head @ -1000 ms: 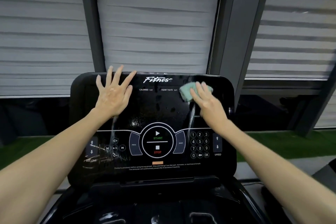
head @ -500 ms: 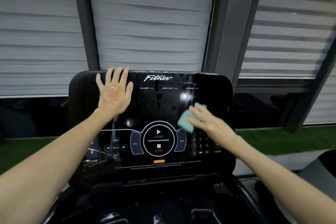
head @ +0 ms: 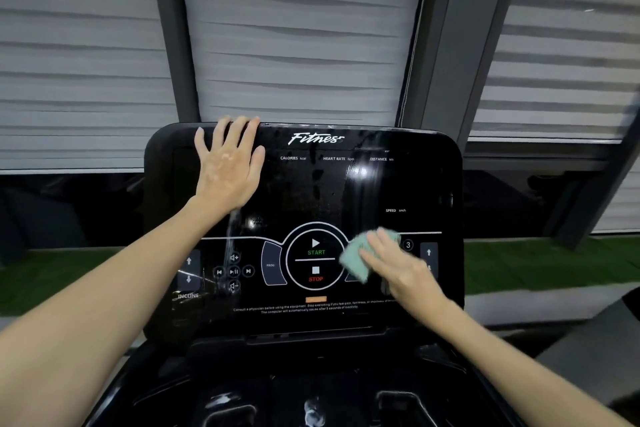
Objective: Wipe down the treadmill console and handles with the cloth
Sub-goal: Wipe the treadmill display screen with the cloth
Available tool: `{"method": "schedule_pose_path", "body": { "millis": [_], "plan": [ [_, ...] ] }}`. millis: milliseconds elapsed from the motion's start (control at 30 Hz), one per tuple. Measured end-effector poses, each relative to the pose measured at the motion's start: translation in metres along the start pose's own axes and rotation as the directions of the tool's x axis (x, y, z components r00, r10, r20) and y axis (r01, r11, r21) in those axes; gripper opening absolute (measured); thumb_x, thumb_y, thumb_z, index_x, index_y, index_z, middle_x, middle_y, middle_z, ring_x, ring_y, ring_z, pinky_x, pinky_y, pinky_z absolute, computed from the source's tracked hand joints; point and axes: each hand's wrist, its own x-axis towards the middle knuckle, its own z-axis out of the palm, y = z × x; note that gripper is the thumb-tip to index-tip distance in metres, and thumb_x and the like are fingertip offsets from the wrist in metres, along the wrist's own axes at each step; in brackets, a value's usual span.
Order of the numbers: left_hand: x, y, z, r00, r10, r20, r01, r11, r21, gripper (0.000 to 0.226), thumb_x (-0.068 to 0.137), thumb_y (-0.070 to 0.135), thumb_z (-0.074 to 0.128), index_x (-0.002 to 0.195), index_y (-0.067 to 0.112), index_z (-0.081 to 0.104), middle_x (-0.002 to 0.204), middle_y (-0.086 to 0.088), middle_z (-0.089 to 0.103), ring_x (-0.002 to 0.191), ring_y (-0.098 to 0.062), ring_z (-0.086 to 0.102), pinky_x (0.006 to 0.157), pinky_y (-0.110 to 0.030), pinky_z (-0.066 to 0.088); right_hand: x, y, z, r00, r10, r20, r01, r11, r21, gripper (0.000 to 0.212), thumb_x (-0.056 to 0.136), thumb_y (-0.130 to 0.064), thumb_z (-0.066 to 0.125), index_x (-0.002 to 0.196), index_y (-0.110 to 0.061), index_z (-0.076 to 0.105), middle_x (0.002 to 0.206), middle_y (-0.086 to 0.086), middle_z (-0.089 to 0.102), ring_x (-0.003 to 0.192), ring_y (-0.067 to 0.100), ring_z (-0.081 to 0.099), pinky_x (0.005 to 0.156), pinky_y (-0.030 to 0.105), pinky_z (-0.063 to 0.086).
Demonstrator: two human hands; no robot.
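The main risk lies under the right hand point(head: 398, 270): it presses the cloth point(head: 356, 258) onto the console point(head: 346, 191) just beside the START button point(head: 316, 248) and the STOP button point(head: 316, 276), and over the number keys, of which only the 3 key point(head: 408, 245) shows. A firm push across these could set off a command, if the machine is powered. A wet streak point(head: 230, 229) runs down the glossy panel below the left hand point(head: 228, 170), so a damp cloth may leave smears or let water creep toward the controls. The cloth could also slip out, since the right fingers point(head: 375, 243) lie fairly straight on top of it, pinning it flat rather than curling round it. The cloth sits beneath and ahead of those fingertips, its free edge sticking out to the left toward the round dial. The left hand rests flat on the upper left of the console, fingers straight and close together, holding nothing, with its fingertips at the top edge.
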Motion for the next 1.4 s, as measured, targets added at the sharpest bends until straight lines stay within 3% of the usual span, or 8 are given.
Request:
{"method": "schedule_pose_path", "body": {
  "millis": [267,400,667,833,1000,1100,1233,1400],
  "plan": [
    [0.001,-0.002,-0.001,1.0,0.01,-0.004,-0.01,1.0,-0.002,0.052,0.099,0.035,0.03,0.145,0.013,0.04,0.143,-0.007,0.046,0.137,-0.03,0.034,0.109,-0.064,0.02,-0.039,0.007,-0.011,0.943,-0.186,0.278,0.141,0.975,0.175,0.056,0.077,0.004,0.034,0.123,-0.015,0.061,0.14,0.007,0.052,0.133,0.022,0.043,0.097,0.035,0.049],
    [-0.002,-0.009,-0.006,0.998,0.05,0.026,-0.049,0.998,-0.031,0.056,0.099,0.035,0.027,0.148,0.01,0.036,0.149,-0.008,0.04,0.141,-0.029,0.029,0.111,-0.061,0.02,0.035,0.044,-0.022,0.994,-0.031,0.1,0.02,0.994,0.108,0.06,0.07,0.021,0.047,0.121,-0.006,0.064,0.143,0.023,0.043,0.136,0.036,0.037,0.114,0.037,0.029],
    [-0.01,-0.042,-0.02,0.995,-0.029,0.096,0.024,0.998,0.059,0.054,0.098,0.04,0.027,0.15,0.028,0.034,0.158,-0.007,0.026,0.144,-0.042,0.017,0.108,-0.07,0.018,0.157,0.045,-0.024,0.928,0.282,-0.242,-0.282,0.959,0.034,0.06,0.064,0.03,0.055,0.114,-0.002,0.067,0.127,0.028,0.057,0.116,0.045,0.057,0.084,0.052,0.055],
    [-0.014,-0.054,-0.023,0.993,-0.041,0.113,0.038,0.999,0.027,0.053,0.099,0.04,0.026,0.151,0.033,0.029,0.158,0.002,0.028,0.145,-0.042,0.015,0.109,-0.07,0.016,0.077,-0.017,0.016,0.974,0.111,-0.197,-0.084,0.987,0.138,0.056,0.07,0.027,0.054,0.116,-0.001,0.067,0.132,0.022,0.055,0.125,0.038,0.05,0.111,0.03,0.036],
    [-0.016,-0.056,-0.022,0.993,-0.032,0.117,0.027,0.999,0.045,0.055,0.099,0.039,0.026,0.152,0.027,0.03,0.155,0.0,0.033,0.143,-0.039,0.02,0.109,-0.069,0.019,-0.012,-0.05,0.033,0.962,-0.224,0.157,0.185,0.955,0.232,0.05,0.081,0.011,0.038,0.121,-0.007,0.062,0.143,0.012,0.046,0.138,0.027,0.037,0.103,0.037,0.045],
    [-0.016,-0.057,-0.021,0.992,-0.022,0.121,0.013,0.997,0.07,0.055,0.098,0.038,0.027,0.152,0.026,0.03,0.155,-0.002,0.034,0.142,-0.04,0.023,0.107,-0.069,0.02,0.0,-0.036,0.019,0.924,-0.334,0.188,0.307,0.938,0.161,0.038,0.093,-0.005,0.039,0.12,-0.011,0.064,0.143,0.008,0.049,0.138,0.022,0.037,0.099,0.034,0.049],
    [-0.017,-0.059,-0.019,0.993,-0.01,0.119,-0.001,0.995,0.097,0.056,0.098,0.039,0.027,0.153,0.026,0.029,0.156,-0.002,0.033,0.142,-0.04,0.023,0.107,-0.068,0.02,0.068,0.001,-0.005,0.977,-0.212,-0.007,0.211,0.976,-0.046,0.05,0.096,0.002,0.023,0.115,-0.008,0.068,0.133,0.016,0.057,0.127,0.036,0.05,0.103,0.043,0.044],
    [-0.018,-0.058,-0.018,0.992,-0.013,0.126,-0.002,0.993,0.118,0.056,0.098,0.038,0.027,0.153,0.027,0.029,0.155,-0.004,0.035,0.142,-0.041,0.025,0.106,-0.066,0.021,0.148,0.054,-0.036,0.98,0.155,-0.125,-0.173,0.974,-0.145,0.073,0.056,0.026,0.054,0.12,-0.007,0.065,0.134,0.021,0.055,0.123,0.041,0.052,0.079,0.048,0.058]
  ]
}}
